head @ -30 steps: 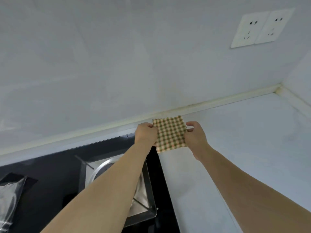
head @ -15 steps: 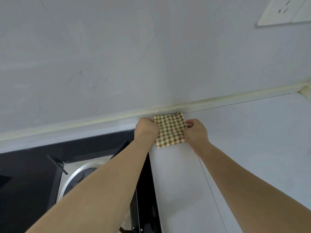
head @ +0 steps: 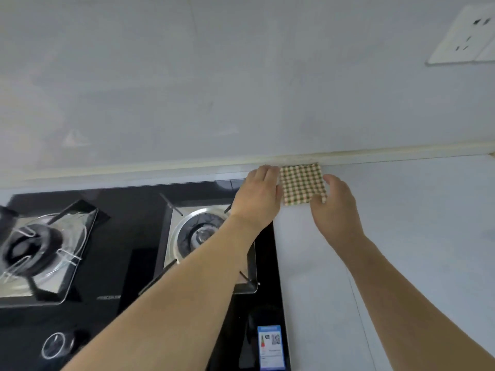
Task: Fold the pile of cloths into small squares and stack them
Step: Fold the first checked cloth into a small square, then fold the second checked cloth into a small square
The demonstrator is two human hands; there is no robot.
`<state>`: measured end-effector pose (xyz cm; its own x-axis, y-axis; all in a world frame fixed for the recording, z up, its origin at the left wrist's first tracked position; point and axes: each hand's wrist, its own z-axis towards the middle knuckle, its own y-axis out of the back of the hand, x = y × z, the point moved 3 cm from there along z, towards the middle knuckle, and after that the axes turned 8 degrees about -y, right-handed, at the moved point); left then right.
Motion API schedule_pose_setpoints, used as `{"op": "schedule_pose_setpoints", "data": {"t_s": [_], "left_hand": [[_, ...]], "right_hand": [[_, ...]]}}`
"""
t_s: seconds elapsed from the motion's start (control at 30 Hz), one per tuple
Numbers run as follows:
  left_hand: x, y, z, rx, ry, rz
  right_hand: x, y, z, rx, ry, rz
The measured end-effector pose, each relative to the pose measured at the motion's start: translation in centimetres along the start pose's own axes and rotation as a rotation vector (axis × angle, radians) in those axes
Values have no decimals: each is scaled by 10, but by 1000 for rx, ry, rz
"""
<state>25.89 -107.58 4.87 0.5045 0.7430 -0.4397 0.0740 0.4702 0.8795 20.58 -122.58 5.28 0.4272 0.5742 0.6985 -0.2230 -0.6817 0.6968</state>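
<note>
Folded checked cloth lying flat at the far edge of the counter, a hand at each side.

The checked cloth (head: 303, 186), a small green-and-cream square, lies on the white counter (head: 401, 223) against the wall's sealing strip, just right of the black gas hob (head: 128, 250). The left hand (head: 258, 198) touches its left edge with relaxed fingers, holding nothing. The right hand (head: 334, 207) covers its near right corner, fingers loose, gripping nothing. A wall socket (head: 460, 38) sits far right.
</note>
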Motion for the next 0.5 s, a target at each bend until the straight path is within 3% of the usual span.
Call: {"op": "schedule_pose_setpoints", "data": {"t_s": [0.17, 0.5], "left_hand": [[13, 49, -53, -92, -121, 210], [115, 159, -162, -145, -67, 301]], "right_hand": [[40, -12, -60, -10, 171, -117], [166, -88, -162, 64, 308, -181]]}}
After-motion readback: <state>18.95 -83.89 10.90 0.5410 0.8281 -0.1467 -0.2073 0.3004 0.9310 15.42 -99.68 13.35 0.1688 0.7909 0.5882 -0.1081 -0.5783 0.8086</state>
